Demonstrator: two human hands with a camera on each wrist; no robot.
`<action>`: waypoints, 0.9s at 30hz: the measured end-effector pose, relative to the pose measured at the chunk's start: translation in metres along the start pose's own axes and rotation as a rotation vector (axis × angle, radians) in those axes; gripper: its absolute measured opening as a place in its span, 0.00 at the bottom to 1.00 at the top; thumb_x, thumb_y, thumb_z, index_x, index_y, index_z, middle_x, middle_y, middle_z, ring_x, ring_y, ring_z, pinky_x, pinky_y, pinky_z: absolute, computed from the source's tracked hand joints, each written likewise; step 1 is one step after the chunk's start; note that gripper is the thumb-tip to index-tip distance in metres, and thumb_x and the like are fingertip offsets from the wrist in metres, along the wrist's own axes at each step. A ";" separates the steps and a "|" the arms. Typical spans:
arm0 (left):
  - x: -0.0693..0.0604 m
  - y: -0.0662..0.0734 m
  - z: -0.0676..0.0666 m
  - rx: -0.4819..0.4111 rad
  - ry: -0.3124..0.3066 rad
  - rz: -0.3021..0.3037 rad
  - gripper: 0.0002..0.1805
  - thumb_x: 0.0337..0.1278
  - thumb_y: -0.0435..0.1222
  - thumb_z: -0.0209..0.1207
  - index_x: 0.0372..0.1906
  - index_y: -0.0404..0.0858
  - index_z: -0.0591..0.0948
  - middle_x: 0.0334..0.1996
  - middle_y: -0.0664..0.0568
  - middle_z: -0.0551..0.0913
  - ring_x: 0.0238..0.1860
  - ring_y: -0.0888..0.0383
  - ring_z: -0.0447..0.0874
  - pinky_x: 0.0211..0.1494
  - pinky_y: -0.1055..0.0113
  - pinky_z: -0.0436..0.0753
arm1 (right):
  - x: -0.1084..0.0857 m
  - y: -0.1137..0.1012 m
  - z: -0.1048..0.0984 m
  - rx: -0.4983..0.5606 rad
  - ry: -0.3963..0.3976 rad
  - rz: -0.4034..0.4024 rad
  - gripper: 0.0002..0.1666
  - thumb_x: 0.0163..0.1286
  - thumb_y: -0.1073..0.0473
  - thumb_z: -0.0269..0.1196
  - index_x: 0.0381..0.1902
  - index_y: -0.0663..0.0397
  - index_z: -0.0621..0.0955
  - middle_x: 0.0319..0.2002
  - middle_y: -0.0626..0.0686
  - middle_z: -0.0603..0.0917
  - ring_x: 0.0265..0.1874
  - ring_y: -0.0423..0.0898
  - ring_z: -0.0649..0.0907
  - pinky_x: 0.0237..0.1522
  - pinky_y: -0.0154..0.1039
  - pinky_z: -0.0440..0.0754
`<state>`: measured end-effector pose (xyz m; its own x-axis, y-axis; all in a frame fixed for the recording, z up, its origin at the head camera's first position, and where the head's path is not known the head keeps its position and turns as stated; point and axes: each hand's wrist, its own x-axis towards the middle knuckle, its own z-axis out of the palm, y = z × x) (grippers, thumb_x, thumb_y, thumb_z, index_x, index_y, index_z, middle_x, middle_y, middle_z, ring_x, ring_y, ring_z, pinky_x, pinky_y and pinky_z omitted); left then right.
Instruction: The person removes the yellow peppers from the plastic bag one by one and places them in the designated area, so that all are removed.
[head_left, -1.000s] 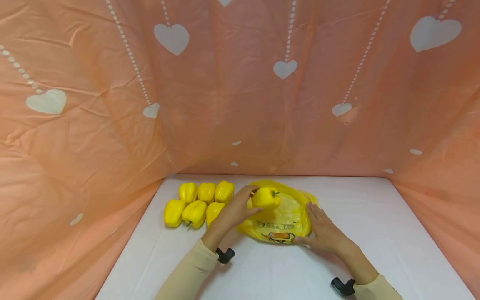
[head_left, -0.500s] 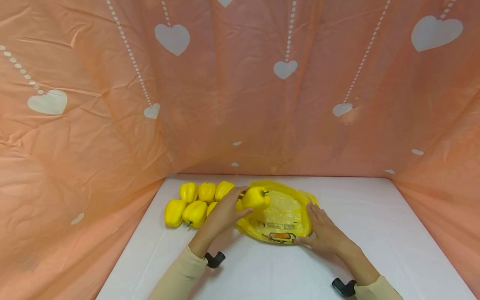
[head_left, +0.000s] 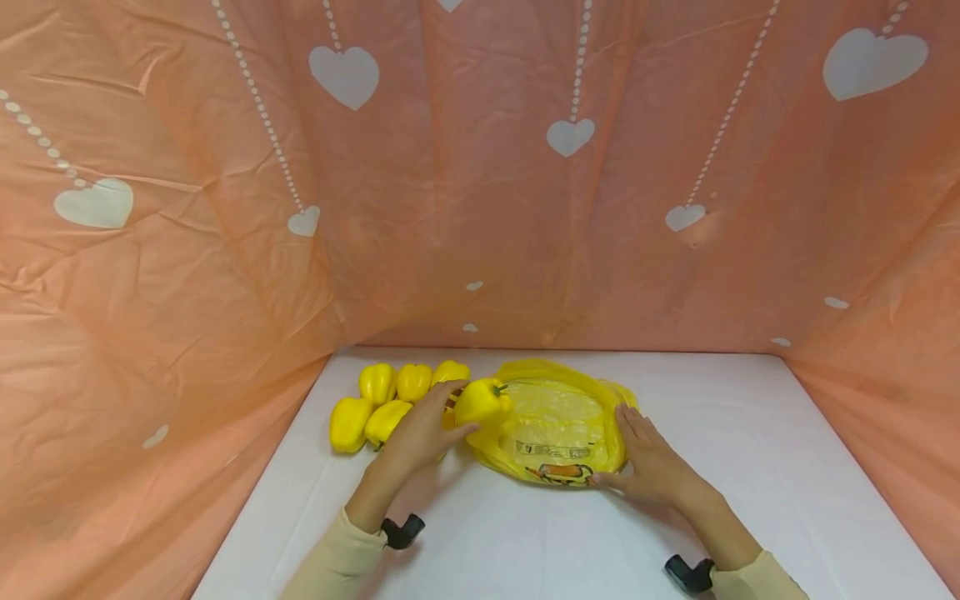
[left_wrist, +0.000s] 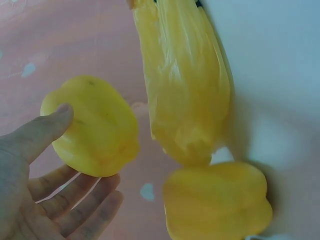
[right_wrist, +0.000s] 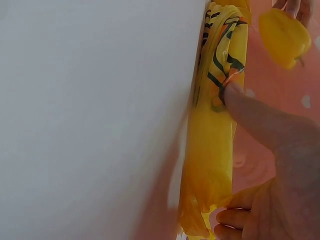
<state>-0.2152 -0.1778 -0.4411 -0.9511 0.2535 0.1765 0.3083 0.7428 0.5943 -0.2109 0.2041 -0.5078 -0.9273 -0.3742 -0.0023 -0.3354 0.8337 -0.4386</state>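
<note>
My left hand (head_left: 420,429) grips a yellow bell pepper (head_left: 483,404) above the left rim of a yellow plastic bag (head_left: 489,457). In the left wrist view the thumb and fingers hold this pepper (left_wrist: 97,127) off the table, apart from the bag (left_wrist: 185,80). The bag stands with its mouth spread wide, and printing shows inside it. At the bag's right side my right hand (head_left: 656,458) rests with fairly straight fingers. Its thumb touches the printed wall in the right wrist view. Several more bell peppers (head_left: 348,425) lie left of the bag, some partly hidden by my left hand.
A white-covered table (head_left: 750,433) carries everything. The back row of peppers (head_left: 377,383) sits near its far edge. Peach curtains (head_left: 525,233) with white hearts enclose the back and sides. Black wrist cameras (head_left: 402,531) are worn on both arms.
My left hand has moved left with the bell pepper, from over the bag's mouth to its left rim, near the other peppers. The right hand and the bag have barely moved.
</note>
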 end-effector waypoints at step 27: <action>-0.050 -0.041 -0.042 0.029 0.046 -0.108 0.38 0.65 0.47 0.74 0.74 0.36 0.74 0.63 0.42 0.82 0.61 0.42 0.82 0.66 0.42 0.82 | 0.001 0.003 0.002 0.003 0.006 0.008 0.77 0.62 0.28 0.75 0.82 0.78 0.52 0.83 0.74 0.51 0.83 0.72 0.53 0.81 0.68 0.50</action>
<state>-0.1812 -0.2468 -0.4417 -0.9785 0.1427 0.1486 0.2035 0.7821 0.5890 -0.2121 0.2053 -0.5111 -0.9310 -0.3651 0.0000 -0.3276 0.8353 -0.4415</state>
